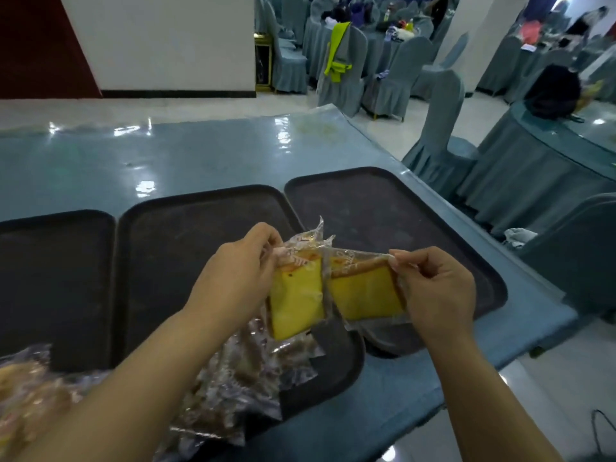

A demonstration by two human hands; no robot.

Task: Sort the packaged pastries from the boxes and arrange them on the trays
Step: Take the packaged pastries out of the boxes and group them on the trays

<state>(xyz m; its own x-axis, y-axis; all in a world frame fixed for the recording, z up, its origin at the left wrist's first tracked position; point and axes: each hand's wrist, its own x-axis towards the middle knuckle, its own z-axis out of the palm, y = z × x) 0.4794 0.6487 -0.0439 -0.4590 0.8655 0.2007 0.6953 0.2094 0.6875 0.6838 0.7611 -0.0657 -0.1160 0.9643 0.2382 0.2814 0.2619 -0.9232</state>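
Two yellow cake slices in clear wrappers hang in the air above the trays. My left hand [238, 278] grips the left packaged pastry [295, 301] at its upper left corner. My right hand [436, 288] pinches the right packaged pastry [365, 295] at its right end. The two packs touch side by side over the gap between the middle tray [186, 228] and the right tray [383, 201]. A left tray [56, 278] lies beside them. More wrapped pastries [233, 388] lie heaped on the middle tray's near part under my left forearm.
The three dark trays sit in a row on a blue table [166, 155] with a glossy cover; its right edge runs diagonally. Covered chairs [440, 128] and round tables stand to the right and behind. Another wrapped pastry pile [30, 385] is at the lower left.
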